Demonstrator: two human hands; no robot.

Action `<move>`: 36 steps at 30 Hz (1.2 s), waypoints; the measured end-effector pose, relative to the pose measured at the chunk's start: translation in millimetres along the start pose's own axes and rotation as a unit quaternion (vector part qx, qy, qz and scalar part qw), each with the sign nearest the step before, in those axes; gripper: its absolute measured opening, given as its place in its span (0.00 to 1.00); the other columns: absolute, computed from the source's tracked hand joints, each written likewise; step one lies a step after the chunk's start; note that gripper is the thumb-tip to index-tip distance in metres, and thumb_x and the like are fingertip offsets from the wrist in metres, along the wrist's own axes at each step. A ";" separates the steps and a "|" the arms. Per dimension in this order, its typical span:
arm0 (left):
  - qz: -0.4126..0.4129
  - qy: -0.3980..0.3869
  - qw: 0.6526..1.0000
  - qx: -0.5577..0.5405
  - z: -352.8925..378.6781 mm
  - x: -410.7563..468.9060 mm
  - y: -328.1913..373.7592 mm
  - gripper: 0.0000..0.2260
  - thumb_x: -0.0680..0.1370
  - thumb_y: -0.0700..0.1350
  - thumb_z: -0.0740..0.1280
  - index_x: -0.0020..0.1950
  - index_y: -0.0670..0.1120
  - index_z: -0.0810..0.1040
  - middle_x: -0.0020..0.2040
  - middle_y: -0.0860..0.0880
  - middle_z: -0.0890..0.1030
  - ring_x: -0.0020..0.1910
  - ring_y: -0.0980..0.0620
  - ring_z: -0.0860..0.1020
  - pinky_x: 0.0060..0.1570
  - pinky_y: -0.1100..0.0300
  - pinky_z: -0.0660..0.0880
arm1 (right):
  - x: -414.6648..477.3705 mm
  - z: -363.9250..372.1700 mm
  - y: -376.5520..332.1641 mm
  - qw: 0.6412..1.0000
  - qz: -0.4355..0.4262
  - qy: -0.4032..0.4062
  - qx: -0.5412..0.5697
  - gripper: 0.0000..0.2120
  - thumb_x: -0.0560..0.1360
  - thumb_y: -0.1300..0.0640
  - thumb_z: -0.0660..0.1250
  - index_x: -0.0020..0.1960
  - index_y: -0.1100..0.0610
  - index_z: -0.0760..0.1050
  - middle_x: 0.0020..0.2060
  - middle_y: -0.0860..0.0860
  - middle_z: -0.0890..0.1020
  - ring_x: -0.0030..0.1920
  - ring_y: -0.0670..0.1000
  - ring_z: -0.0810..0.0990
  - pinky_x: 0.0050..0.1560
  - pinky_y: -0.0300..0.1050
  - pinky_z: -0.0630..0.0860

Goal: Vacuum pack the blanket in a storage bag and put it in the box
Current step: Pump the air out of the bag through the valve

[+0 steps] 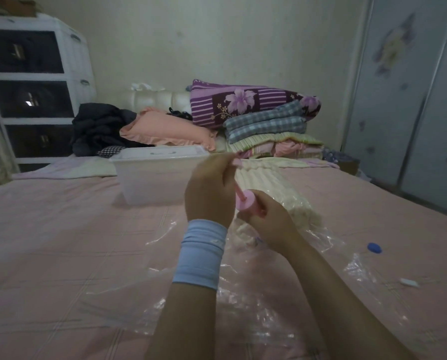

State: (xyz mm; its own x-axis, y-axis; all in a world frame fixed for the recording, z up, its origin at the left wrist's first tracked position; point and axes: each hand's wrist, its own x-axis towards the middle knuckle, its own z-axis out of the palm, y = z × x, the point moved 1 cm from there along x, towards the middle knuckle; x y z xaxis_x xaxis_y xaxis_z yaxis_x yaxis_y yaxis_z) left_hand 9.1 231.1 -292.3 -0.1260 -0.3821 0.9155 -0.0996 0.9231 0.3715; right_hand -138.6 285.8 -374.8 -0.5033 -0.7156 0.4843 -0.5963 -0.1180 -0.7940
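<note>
Bed [61, 229] is carrying everything. Bag [191, 307] is lying flat at centre, blanket [269, 183] sitting inside, toward 12 o'clock. Box [152, 178] is sitting at 11 o'clock of the hands. Left hand [209, 196] is gripping the pump [245, 201] handle, right hand [266, 219] is wrapping its barrel. Cap [374, 247] is lying at 3 o'clock.

Both forearms reach forward and converge at the pink pump [246, 201]. The left hand [209, 193] is above and left of the pump, fingers curled round its raised handle, with a pale blue wristband [201, 252] on the wrist. The right hand [268, 219] is just below-right of the pump, wrapped round its barrel.
</note>
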 end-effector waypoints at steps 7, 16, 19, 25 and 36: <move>0.065 0.169 0.983 -0.010 -5.4 5.6 11.9 0.08 0.81 0.40 0.63 0.55 0.42 0.81 0.53 0.49 0.82 0.53 0.51 0.79 0.56 0.58 0.75 | -1.8 -1.7 2.2 1.000 -0.001 -0.010 -0.004 0.19 0.71 0.53 0.78 0.58 0.41 0.78 0.50 0.39 0.83 0.48 0.38 0.80 0.44 0.27 0.73; -0.014 -0.028 0.999 -0.011 10.0 -14.3 -9.1 0.09 0.79 0.42 0.65 0.55 0.47 0.82 0.51 0.50 0.84 0.48 0.51 0.81 0.49 0.53 0.79 | -2.2 3.8 -0.3 1.000 -0.005 0.001 -0.007 0.20 0.72 0.44 0.74 0.63 0.42 0.77 0.53 0.40 0.83 0.53 0.43 0.82 0.55 0.47 0.79; 0.046 0.139 0.989 -0.018 -20.2 17.4 10.6 0.08 0.79 0.40 0.65 0.55 0.43 0.82 0.51 0.48 0.83 0.49 0.50 0.81 0.52 0.58 0.77 | -0.7 1.2 1.6 1.000 0.005 0.003 -0.019 0.20 0.71 0.48 0.77 0.61 0.41 0.77 0.51 0.38 0.83 0.50 0.39 0.80 0.51 0.39 0.76; 0.023 0.122 0.992 -0.021 1.2 -4.4 -1.4 0.08 0.79 0.38 0.64 0.56 0.44 0.81 0.51 0.49 0.82 0.51 0.50 0.80 0.53 0.55 0.78 | -1.1 4.6 2.5 1.000 0.000 0.003 -0.006 0.21 0.69 0.49 0.78 0.60 0.41 0.78 0.51 0.40 0.83 0.51 0.42 0.81 0.55 0.47 0.80; 0.045 0.101 0.994 -0.014 -16.0 13.7 13.2 0.08 0.80 0.43 0.64 0.54 0.44 0.82 0.48 0.49 0.84 0.46 0.54 0.80 0.50 0.60 0.78 | -2.2 -1.6 0.5 1.000 0.008 0.000 0.006 0.19 0.71 0.51 0.78 0.59 0.41 0.78 0.51 0.39 0.83 0.50 0.41 0.81 0.51 0.40 0.77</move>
State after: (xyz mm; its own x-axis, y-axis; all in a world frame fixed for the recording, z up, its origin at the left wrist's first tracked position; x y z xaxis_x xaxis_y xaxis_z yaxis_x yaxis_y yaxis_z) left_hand 21.9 238.8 -272.3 0.0677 -0.2834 0.9566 -0.0689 0.9552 0.2878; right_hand -138.8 288.5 -375.7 -0.5120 -0.7177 0.4720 -0.5813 -0.1150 -0.8055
